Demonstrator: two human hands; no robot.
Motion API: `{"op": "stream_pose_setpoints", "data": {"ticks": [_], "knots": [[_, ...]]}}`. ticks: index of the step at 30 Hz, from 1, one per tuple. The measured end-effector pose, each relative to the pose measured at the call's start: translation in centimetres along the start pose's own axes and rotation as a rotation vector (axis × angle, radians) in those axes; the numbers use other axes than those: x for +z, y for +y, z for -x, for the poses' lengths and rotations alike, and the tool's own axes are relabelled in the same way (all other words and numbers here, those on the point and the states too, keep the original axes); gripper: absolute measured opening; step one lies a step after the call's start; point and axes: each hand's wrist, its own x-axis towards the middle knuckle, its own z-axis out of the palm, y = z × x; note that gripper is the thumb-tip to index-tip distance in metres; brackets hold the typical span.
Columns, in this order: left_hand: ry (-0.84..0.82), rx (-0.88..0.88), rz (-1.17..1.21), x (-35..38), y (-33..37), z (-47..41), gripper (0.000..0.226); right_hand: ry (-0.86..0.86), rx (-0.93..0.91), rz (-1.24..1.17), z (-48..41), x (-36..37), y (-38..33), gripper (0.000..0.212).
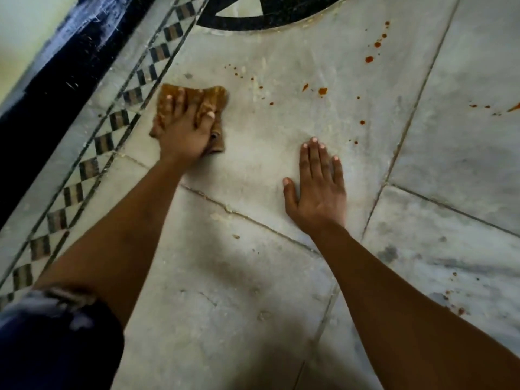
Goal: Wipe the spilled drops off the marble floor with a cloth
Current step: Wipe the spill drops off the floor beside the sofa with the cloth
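My left hand (pixel 184 128) presses a crumpled orange-brown cloth (pixel 216 98) flat on the pale marble floor (pixel 253 170), fingers spread over it and gripping it. My right hand (pixel 318 187) lies flat on the floor to the right, palm down, fingers together, holding nothing. Orange-red drops (pixel 322 91) are scattered to the right of the cloth. More drops (pixel 369 59) run up toward the far right, and several small ones (pixel 461 311) sit near my right forearm.
A chequered black-and-white border strip (pixel 92 164) runs diagonally at the left beside a dark skirting (pixel 47 88) and wall. A black inlaid ring (pixel 253 21) lies at the top. Grout lines cross the slabs. My dark-clothed knee (pixel 56 347) is at bottom left.
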Motion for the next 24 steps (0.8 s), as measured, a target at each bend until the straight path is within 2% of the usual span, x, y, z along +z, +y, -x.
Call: {"op": "stream_pose_setpoints", "data": {"ticks": [3, 5, 9, 11, 13, 15, 17, 20, 22, 24], "knots": [[-0.019, 0.275, -0.030, 0.6, -0.6, 3.9, 0.062, -0.009, 0.005, -0.004, -0.1, -0.2, -0.3, 0.070], [-0.044, 0.344, -0.056, 0.4, -3.4, 6.3, 0.063, -0.024, 0.011, 0.000, -0.1, -0.2, -0.3, 0.070], [0.014, 0.118, -0.040, -0.8, -5.6, 1.7, 0.063, -0.027, 0.023, -0.010, -0.2, -0.3, -0.3, 0.070], [0.049, -0.042, -0.010, -1.1, -3.8, -3.0, 0.060, -0.025, 0.023, -0.010, -0.2, -0.2, -0.3, 0.070], [0.034, -0.108, 0.017, -1.3, -0.8, -7.1, 0.059, -0.011, 0.019, -0.013, -0.2, -0.1, -0.4, 0.070], [0.000, -0.055, 0.039, -0.9, 2.7, -8.5, 0.059, -0.002, 0.017, -0.011, -0.1, -0.1, -0.2, 0.070], [-0.019, 0.095, 0.021, -0.4, 4.6, -7.3, 0.058, 0.000, 0.022, -0.016, -0.2, -0.1, -0.3, 0.070], [0.012, 0.237, -0.020, -0.1, 2.2, -4.0, 0.058, -0.002, 0.025, -0.021, -0.2, -0.2, -0.3, 0.070], [0.033, 0.180, -0.024, -0.4, -0.2, -4.0, 0.058, -0.003, 0.025, -0.025, -0.2, -0.2, -0.3, 0.070], [0.044, 0.046, -0.008, -0.8, -0.3, -6.5, 0.058, 0.004, 0.030, -0.030, -0.2, -0.1, -0.4, 0.070]]}}
